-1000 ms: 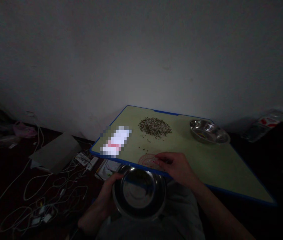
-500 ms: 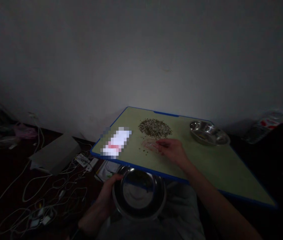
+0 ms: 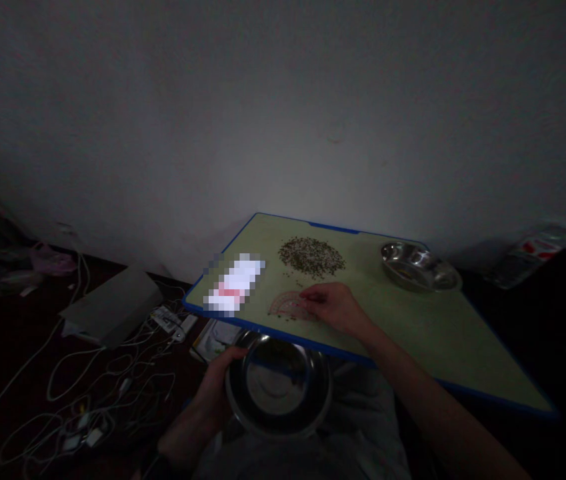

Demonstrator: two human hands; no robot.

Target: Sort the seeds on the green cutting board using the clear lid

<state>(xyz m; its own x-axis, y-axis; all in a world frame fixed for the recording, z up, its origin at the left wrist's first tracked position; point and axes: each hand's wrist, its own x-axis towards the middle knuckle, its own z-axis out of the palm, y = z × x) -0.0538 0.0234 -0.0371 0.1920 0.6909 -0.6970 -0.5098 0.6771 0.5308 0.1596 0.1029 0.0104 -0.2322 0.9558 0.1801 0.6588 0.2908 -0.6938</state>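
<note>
My right hand (image 3: 330,307) pinches a clear protractor with red markings (image 3: 285,305) low over the pale green tabletop (image 3: 387,333). A few dark grains lie along the protractor's near edge. Beyond it spreads a pile of mixed dark and white grains (image 3: 311,257). Below the table's front edge, my left hand (image 3: 220,380) grips the left rim of a shiny metal bowl (image 3: 279,387), which rests over my lap. Part of that bowl's far side is hidden under the table edge.
A second metal bowl (image 3: 420,268) stands at the table's right rear. A blurred-out bright phone-like screen (image 3: 235,285) lies at the left. Tangled white cables (image 3: 97,400) and a grey box (image 3: 113,305) are on the floor. A plastic bottle (image 3: 530,253) lies right, by the wall.
My right hand has drawn the protractor toward the table's front edge and slightly left, away from the pile. My left hand and its bowl stay in place.
</note>
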